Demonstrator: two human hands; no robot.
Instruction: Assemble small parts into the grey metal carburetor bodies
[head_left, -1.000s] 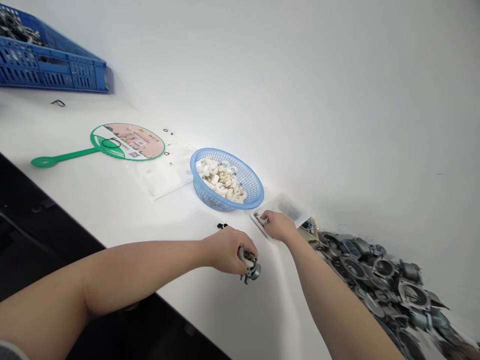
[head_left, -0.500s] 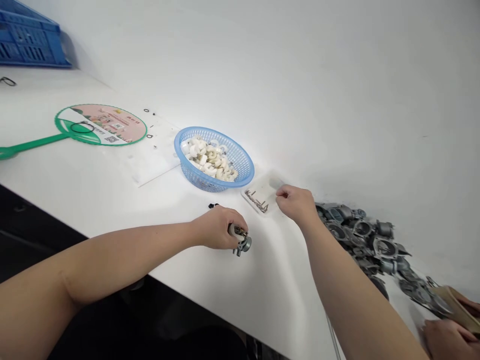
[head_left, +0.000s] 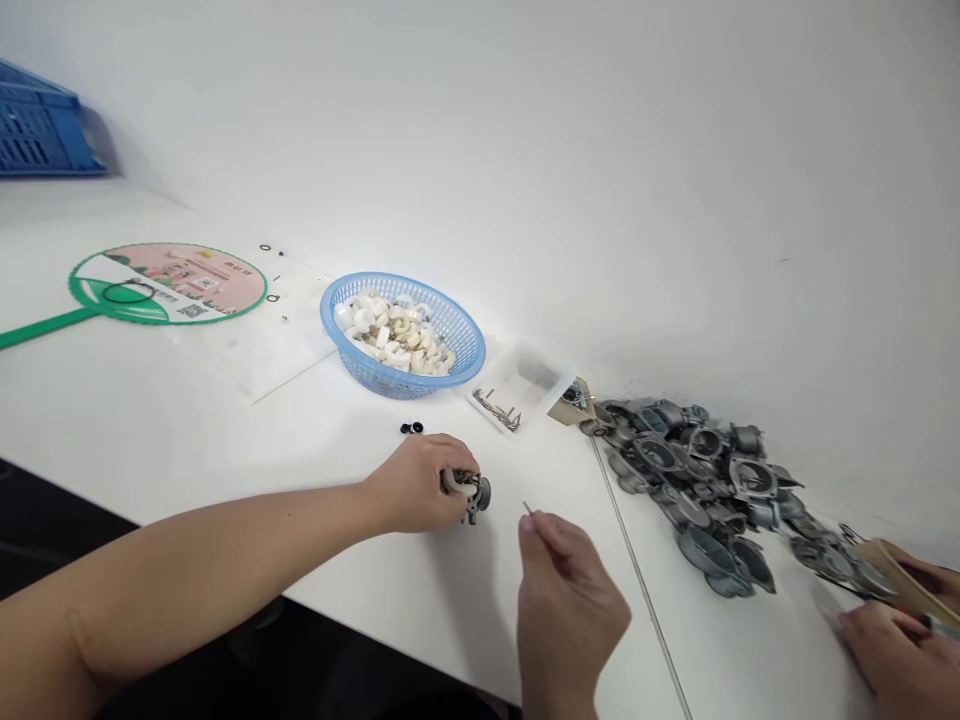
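My left hand (head_left: pixel 427 485) is closed around a small metal carburetor (head_left: pixel 472 492), which has a whitish part and brassy bits on its upper side. It is held just over the white table (head_left: pixel 360 590). To its right, my right hand (head_left: pixel 566 590) pinches a thin metal pin (head_left: pixel 527 508) between thumb and forefinger, its tip sticking up. The pin and the carburetor are apart. Beyond my hands is a clear plastic tray (head_left: pixel 536 375) with several similar pins (head_left: pixel 496 410) in it. Small black round parts (head_left: pixel 412 428) lie by my left hand.
A blue basket (head_left: pixel 352 372) holds white plastic floats (head_left: pixel 397 335). Metal carburetor bowls (head_left: pixel 697 470) are heaped at right, near another person's hands (head_left: pixel 896 645). A green-rimmed fan (head_left: pixel 180 285) and small rings (head_left: pixel 272 298) lie at left, before a blue crate (head_left: pixel 45 125).
My right hand has come back from the tray toward me, and a pin now shows in its fingers. The left hand still holds the carburetor. The view has shifted slightly.
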